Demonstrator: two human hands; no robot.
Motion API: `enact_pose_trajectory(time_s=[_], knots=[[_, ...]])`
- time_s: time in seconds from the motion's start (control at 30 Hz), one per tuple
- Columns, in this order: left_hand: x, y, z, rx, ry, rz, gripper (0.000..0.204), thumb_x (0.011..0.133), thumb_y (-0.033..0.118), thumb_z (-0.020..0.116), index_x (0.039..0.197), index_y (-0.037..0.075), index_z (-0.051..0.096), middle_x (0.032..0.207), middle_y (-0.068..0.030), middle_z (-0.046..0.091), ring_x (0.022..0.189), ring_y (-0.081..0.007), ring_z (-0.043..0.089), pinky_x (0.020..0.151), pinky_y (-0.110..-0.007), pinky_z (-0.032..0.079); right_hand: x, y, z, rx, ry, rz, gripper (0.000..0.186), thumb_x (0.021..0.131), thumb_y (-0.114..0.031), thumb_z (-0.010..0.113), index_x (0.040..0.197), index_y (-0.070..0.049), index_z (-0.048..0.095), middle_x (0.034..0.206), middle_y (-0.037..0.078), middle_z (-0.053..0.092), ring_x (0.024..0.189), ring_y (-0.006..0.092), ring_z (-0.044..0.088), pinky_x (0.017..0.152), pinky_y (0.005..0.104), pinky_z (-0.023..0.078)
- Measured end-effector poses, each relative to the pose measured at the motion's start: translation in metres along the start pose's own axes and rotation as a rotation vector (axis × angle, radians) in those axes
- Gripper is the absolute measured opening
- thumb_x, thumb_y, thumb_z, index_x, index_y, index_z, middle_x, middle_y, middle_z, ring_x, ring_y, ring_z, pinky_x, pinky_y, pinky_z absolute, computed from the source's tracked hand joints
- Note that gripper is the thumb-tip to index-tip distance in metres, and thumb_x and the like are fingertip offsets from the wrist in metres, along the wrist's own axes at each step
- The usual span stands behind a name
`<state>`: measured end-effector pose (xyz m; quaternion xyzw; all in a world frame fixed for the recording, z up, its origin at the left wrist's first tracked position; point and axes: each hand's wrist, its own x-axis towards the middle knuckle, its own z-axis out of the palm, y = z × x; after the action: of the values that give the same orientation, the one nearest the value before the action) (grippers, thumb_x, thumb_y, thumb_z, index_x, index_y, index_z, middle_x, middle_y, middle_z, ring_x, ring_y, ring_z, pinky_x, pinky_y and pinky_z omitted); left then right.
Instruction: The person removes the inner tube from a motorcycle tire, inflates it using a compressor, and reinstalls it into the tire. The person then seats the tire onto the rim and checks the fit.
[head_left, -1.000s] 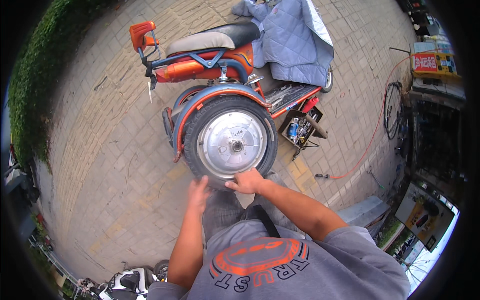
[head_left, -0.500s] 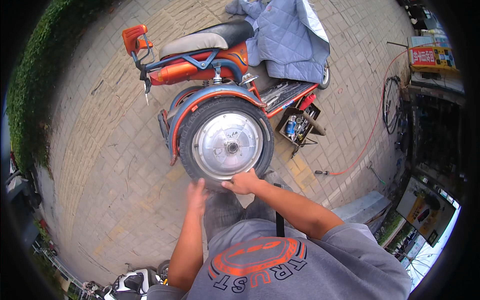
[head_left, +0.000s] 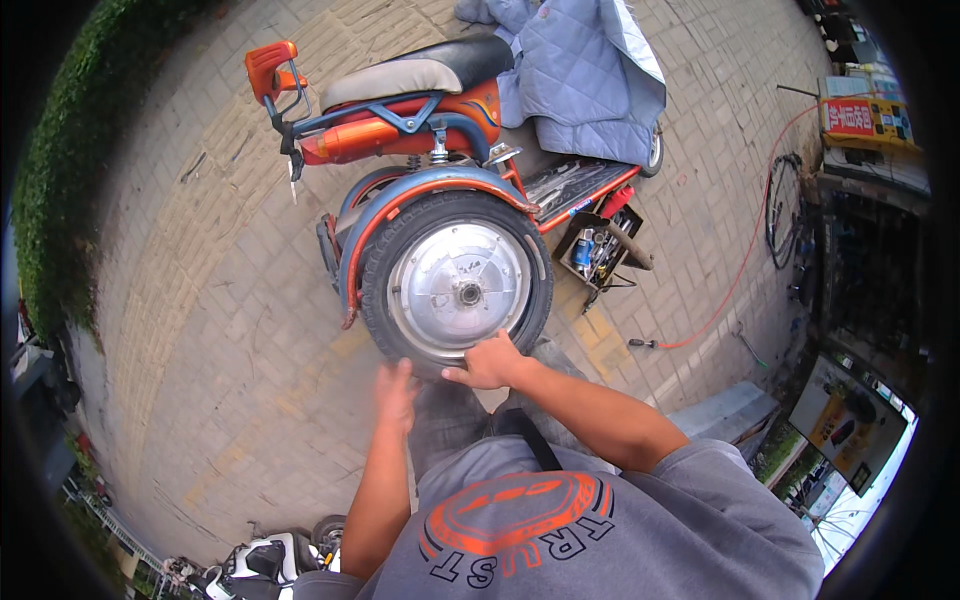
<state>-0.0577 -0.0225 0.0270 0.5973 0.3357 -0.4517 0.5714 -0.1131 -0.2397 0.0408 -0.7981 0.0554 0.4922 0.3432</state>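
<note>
My right hand (head_left: 488, 362) half-curled on hub-motor tyre (head_left: 375, 292); left hand (head_left: 396, 398) blurred; can't tell either grip. I'd press evenly.

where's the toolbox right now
In the head view, the toolbox sits right of centre on the paving, to the right of the wheel and beside the orange-edged footboard.

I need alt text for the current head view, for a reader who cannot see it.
A person's right hand is at the lower edge of the black tyre on an orange scooter; the blurred left hand is nearby, to its left. A quilted cover drapes the scooter's front, and an open toolbox stands on the paving beside it.
</note>
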Motion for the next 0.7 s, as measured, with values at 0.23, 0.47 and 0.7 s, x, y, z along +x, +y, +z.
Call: enact_pose_trajectory(time_s=[0.23,0.47,0.7], knots=[[-0.039,0.059,0.077,1.245,0.069,1.135,0.034,0.084,0.019,0.069,0.112,0.002,0.061,0.113,-0.0126,0.061,0.107,-0.0283,0.055,0.096,-0.043,0.041,0.004,0.021,0.017,0.171,0.163,0.078,0.059,0.096,-0.053,0.037,0.092,-0.004,0.07,0.095,0.018,0.07,0.097,0.0372,0.063,0.091,0.0553,0.033],[0.0,0.059,0.114,2.016,-0.624,0.431,0.029,0.077,0.016,0.056,0.099,0.004,0.07,0.101,-0.0183,0.069,0.096,-0.0342,0.066,0.084,-0.043,0.052,-0.004,0.028,0.019,0.071,0.164,-0.049,0.028,0.088,-0.031,0.053,0.1,-0.008,0.064,0.1,0.014,0.068,0.1,0.0342,0.06,0.084,0.0544,0.033],[-0.004,0.051,0.121,2.048,-0.576,0.38,0.036,0.072,0.034,0.06,0.084,0.003,0.073,0.088,-0.0188,0.071,0.086,-0.0331,0.069,0.079,-0.042,0.054,-0.011,0.041,0.003,0.026,0.101,-0.062,0.036,0.092,-0.038,0.049,0.106,-0.011,0.067,0.107,0.013,0.068,0.108,0.031,0.061,0.096,0.0576,0.031]])
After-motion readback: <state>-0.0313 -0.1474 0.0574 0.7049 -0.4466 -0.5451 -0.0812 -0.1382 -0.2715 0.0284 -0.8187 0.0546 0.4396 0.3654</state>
